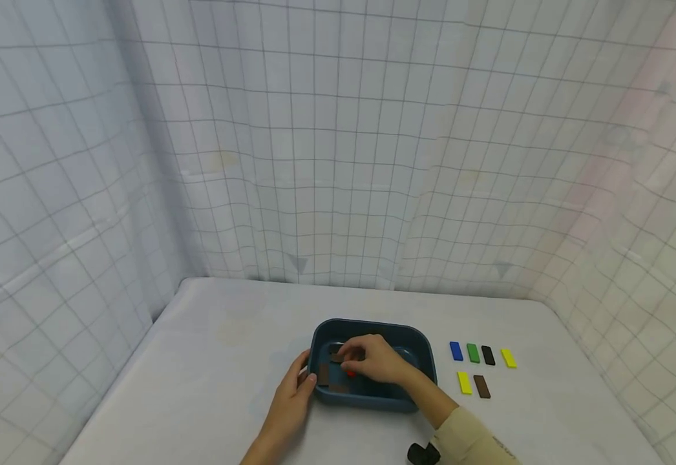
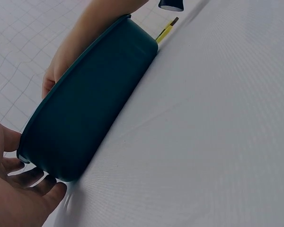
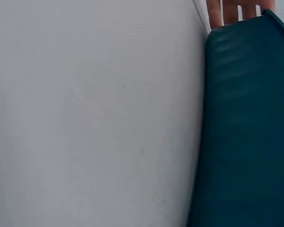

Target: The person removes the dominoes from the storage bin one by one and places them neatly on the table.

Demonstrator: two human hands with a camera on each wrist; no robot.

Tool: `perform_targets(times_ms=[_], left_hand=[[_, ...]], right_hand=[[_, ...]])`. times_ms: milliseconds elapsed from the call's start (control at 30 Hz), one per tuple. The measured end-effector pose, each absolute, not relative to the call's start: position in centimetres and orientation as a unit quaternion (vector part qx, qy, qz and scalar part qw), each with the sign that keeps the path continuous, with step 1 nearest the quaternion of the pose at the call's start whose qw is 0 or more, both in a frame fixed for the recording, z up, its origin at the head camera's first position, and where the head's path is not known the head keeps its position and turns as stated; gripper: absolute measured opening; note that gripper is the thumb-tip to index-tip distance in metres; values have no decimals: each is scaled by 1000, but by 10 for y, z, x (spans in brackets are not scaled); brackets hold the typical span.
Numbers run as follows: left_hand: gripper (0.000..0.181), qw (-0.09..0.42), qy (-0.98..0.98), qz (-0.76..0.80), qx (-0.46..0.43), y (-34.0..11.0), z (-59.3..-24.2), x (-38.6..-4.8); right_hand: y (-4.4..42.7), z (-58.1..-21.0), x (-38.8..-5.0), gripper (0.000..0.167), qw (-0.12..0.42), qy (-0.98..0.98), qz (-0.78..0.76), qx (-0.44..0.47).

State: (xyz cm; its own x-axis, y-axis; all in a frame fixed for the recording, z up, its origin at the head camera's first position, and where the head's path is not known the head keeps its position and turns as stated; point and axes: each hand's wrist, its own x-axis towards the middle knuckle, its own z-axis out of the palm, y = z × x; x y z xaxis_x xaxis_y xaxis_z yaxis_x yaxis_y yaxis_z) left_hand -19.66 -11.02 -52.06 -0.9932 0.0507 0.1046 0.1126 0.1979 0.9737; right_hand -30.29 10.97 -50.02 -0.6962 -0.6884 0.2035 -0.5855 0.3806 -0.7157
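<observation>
A dark teal bin [image 1: 367, 402] stands on the white table. My left hand [image 1: 288, 400] rests against its left end, thumb at the rim; in the left wrist view this hand [image 2: 19, 189] has its fingers spread on the outer wall. Inside the bin, my right hand [image 1: 375, 360] has its thumb and fingers bent around the end of a brown block [image 1: 335, 357]. A red piece [image 1: 351, 373] shows beneath that hand. Two more brown blocks lie by the bin's left side [image 1: 324, 374] and front side [image 1: 338, 389]. The right hand hides part of the bin floor.
Right of the bin lie a blue block [image 1: 456, 351], a green one [image 1: 473, 352], a black one [image 1: 488, 355], two yellow ones [image 1: 508, 358] and a brown one [image 1: 481, 386]. A black object [image 1: 422, 454] is beside the right sleeve. White gridded curtains surround the table.
</observation>
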Motion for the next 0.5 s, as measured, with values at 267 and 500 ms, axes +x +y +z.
perform_targets(times_ms=[267,500], left_hand=[[50,23,-774,-631,-50,-110,-521,-195],[51,22,-769,-637,-42,-109,-523,-195]], right_hand=[[106,-506,-301,20,86,827,-351,-430],[104,-511,-301,21,89,844,-267,-457]])
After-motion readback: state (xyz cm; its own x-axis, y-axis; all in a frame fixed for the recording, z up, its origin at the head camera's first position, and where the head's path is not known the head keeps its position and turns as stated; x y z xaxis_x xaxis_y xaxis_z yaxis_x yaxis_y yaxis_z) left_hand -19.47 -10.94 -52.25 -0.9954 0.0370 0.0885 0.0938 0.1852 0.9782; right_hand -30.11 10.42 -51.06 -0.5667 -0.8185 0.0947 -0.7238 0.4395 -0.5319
